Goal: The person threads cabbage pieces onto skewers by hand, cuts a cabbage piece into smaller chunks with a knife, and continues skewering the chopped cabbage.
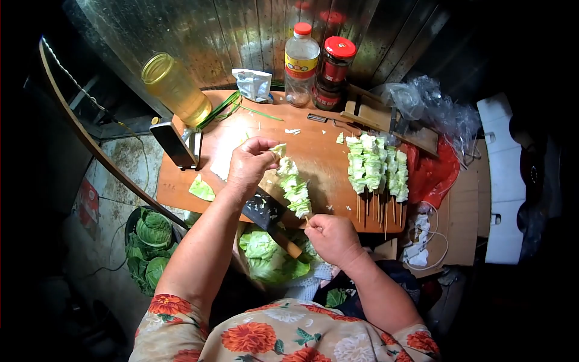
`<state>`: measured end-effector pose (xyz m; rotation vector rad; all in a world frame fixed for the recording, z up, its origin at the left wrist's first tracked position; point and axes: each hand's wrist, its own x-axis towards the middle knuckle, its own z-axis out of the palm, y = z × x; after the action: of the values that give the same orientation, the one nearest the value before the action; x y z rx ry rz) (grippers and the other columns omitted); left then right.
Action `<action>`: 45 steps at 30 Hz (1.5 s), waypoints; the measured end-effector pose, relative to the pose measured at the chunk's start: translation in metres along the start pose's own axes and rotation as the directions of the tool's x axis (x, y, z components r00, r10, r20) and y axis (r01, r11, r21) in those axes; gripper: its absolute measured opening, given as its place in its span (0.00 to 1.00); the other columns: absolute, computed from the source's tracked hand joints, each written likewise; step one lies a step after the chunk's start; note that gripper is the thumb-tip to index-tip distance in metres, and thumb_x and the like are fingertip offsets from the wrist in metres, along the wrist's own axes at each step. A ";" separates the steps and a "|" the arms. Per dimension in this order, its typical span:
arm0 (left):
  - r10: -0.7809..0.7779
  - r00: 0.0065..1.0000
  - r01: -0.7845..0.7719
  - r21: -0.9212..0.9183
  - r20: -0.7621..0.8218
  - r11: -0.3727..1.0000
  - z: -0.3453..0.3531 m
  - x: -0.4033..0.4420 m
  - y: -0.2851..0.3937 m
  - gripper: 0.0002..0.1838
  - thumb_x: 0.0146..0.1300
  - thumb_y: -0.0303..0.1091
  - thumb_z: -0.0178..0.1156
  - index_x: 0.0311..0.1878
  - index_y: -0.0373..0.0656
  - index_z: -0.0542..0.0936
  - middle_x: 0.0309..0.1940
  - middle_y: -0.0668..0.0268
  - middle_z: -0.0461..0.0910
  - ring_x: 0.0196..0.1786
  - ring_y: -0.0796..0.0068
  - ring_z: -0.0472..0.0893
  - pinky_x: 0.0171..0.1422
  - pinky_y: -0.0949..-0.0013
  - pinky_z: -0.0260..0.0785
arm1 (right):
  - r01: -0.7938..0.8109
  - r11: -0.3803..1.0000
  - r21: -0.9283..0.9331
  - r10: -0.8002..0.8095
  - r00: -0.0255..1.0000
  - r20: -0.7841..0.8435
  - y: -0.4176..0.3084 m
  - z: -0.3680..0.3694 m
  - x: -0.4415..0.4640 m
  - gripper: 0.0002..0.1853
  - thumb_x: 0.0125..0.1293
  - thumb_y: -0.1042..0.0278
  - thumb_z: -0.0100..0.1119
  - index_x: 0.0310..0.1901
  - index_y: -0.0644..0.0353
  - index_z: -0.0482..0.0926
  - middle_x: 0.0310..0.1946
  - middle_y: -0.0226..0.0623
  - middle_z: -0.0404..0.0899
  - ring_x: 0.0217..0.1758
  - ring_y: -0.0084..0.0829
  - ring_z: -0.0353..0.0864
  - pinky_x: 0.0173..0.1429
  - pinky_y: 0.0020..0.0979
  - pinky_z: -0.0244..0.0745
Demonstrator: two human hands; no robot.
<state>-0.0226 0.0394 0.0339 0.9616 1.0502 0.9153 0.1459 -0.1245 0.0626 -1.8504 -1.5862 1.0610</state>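
Above the wooden board (229,136), my left hand (252,161) pinches a pale green cabbage piece at the upper end of a skewer. Folded cabbage pieces (295,190) cover most of that skewer, which slants down to the right. My right hand (333,236) is closed round its bare lower end. A cleaver (263,208) with a wooden handle lies beneath my left forearm, partly hidden. On the board's right side several finished cabbage skewers (368,166) lie side by side, sticks toward me. One loose leaf piece (201,188) rests at the left.
Along the back stand a jar of yellow liquid (178,90), a white packet (253,85), a clear bottle (301,66) and red-lidded jars (338,57). A phone (174,143) leans at left. Whole cabbages (152,232) fill a container at lower left. A red bag (431,172) lies right.
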 end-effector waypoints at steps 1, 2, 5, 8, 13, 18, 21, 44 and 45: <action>-0.031 0.999 0.032 -0.018 0.032 0.999 0.000 -0.001 0.002 0.08 0.59 0.20 0.59 0.42 0.37 0.79 0.38 0.65 0.82 0.38 0.78 0.81 0.44 0.75 0.76 | 0.001 1.000 0.010 -0.001 1.000 0.002 0.001 0.000 0.000 0.08 0.59 0.66 0.59 0.32 0.63 0.80 0.24 0.44 0.80 0.28 0.37 0.82 0.36 0.33 0.74; -0.033 0.999 0.033 -0.019 0.033 0.999 0.000 0.000 0.000 0.08 0.59 0.20 0.59 0.42 0.37 0.79 0.38 0.65 0.82 0.38 0.78 0.81 0.44 0.75 0.76 | -0.001 1.000 0.010 0.001 1.000 0.002 0.001 0.000 -0.001 0.08 0.59 0.66 0.59 0.32 0.63 0.80 0.24 0.44 0.80 0.28 0.37 0.82 0.36 0.33 0.74; -0.011 0.993 0.008 0.027 0.121 1.000 -0.001 0.001 -0.006 0.08 0.58 0.19 0.57 0.41 0.36 0.79 0.37 0.65 0.82 0.37 0.77 0.81 0.46 0.73 0.75 | -0.010 0.999 0.049 0.010 1.000 -0.003 0.001 0.001 -0.003 0.07 0.59 0.68 0.60 0.31 0.63 0.80 0.23 0.41 0.80 0.26 0.32 0.80 0.35 0.31 0.74; -0.006 0.992 -0.010 0.124 0.129 0.992 0.004 -0.001 -0.006 0.09 0.56 0.19 0.56 0.41 0.35 0.79 0.35 0.64 0.82 0.37 0.78 0.80 0.47 0.73 0.74 | -0.041 0.995 0.086 0.041 0.999 -0.006 0.002 0.001 -0.006 0.07 0.59 0.69 0.60 0.31 0.64 0.80 0.22 0.38 0.79 0.25 0.27 0.78 0.34 0.29 0.73; 0.017 0.988 -0.039 0.136 0.155 0.990 0.010 -0.008 0.001 0.08 0.56 0.19 0.56 0.39 0.35 0.79 0.33 0.66 0.81 0.35 0.81 0.79 0.44 0.76 0.72 | -0.060 0.990 0.129 0.061 0.998 -0.002 0.004 0.003 -0.007 0.05 0.60 0.71 0.61 0.31 0.64 0.80 0.21 0.32 0.78 0.24 0.20 0.76 0.32 0.26 0.72; 0.038 0.986 -0.062 0.149 0.161 0.987 0.013 -0.009 -0.006 0.07 0.56 0.20 0.57 0.39 0.35 0.79 0.32 0.69 0.80 0.35 0.83 0.78 0.43 0.78 0.71 | -0.062 0.978 0.201 0.061 0.998 0.012 0.011 0.013 -0.007 0.05 0.61 0.72 0.61 0.32 0.64 0.80 0.22 0.30 0.78 0.24 0.18 0.75 0.31 0.25 0.72; 0.086 0.981 -0.114 0.161 0.171 0.980 0.011 -0.006 -0.009 0.09 0.57 0.20 0.55 0.42 0.35 0.78 0.34 0.68 0.80 0.37 0.83 0.78 0.43 0.78 0.71 | -0.110 0.963 0.245 0.103 0.994 0.039 0.006 0.015 -0.006 0.05 0.61 0.71 0.61 0.32 0.65 0.80 0.22 0.30 0.78 0.23 0.18 0.75 0.32 0.25 0.73; -0.115 0.990 0.072 -0.404 -0.083 0.912 -0.020 -0.018 0.034 0.18 0.56 0.26 0.60 0.51 0.44 0.74 0.34 0.74 0.76 0.28 0.87 0.71 0.30 0.82 0.64 | -0.213 0.933 0.291 0.203 0.977 0.064 0.047 0.071 0.025 0.18 0.65 0.53 0.58 0.43 0.61 0.79 0.31 0.39 0.81 0.24 0.31 0.76 0.33 0.34 0.74; -0.108 0.990 0.064 -0.406 -0.086 0.912 -0.021 -0.018 0.036 0.18 0.56 0.26 0.60 0.51 0.44 0.74 0.34 0.74 0.76 0.28 0.87 0.71 0.30 0.82 0.64 | -0.099 0.994 0.047 0.098 0.995 0.018 0.048 0.081 0.020 0.19 0.62 0.52 0.59 0.43 0.61 0.78 0.34 0.44 0.81 0.28 0.39 0.80 0.38 0.40 0.76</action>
<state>-0.0516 0.0376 0.0681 0.5225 0.9357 1.0677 0.1109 -0.1258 -0.0269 -1.9090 -1.4782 1.1489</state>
